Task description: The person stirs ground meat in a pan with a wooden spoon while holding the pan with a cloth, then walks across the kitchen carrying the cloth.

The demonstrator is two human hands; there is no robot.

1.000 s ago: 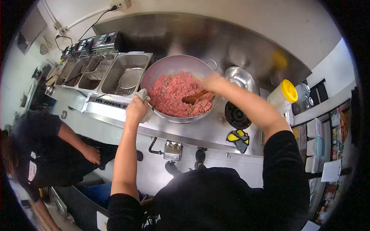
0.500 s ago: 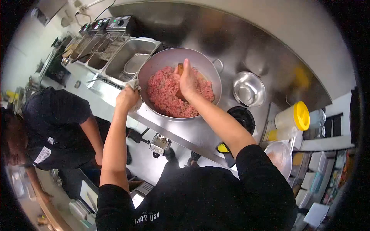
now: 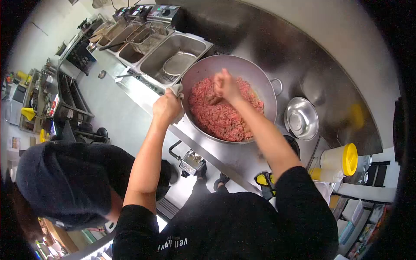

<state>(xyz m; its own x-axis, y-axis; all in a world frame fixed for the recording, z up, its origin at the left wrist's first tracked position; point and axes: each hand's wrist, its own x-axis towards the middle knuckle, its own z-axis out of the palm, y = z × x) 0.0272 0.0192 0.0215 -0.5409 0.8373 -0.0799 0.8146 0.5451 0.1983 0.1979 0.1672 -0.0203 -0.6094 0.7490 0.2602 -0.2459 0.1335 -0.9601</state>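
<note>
A wide metal pot (image 3: 212,66) stands on the steel counter, with pink ground meat (image 3: 229,119), browned in places, spread over its bottom. My left hand (image 3: 167,108) is closed around a pale folded cloth (image 3: 177,90) at the pot's left side, where the handle is hidden. Over the meat, my right hand (image 3: 226,85) makes a fist, slightly blurred, around a wooden spoon (image 3: 212,100). Only a brownish part of the spoon shows below the fist; its lower end is down in the meat.
Deep fryers with baskets (image 3: 154,41) stand left of the pot. To its right are a steel bowl (image 3: 302,118), a dark burner (image 3: 293,146) and a yellow-lidded tub (image 3: 349,159). A co-worker in dark clothes (image 3: 73,182) is bent over at my left.
The view has shifted, so the pot appears farther right. My right fist has moved within the pot with the spoon. The co-worker has bent lower. My left hand keeps its grip on the cloth.
</note>
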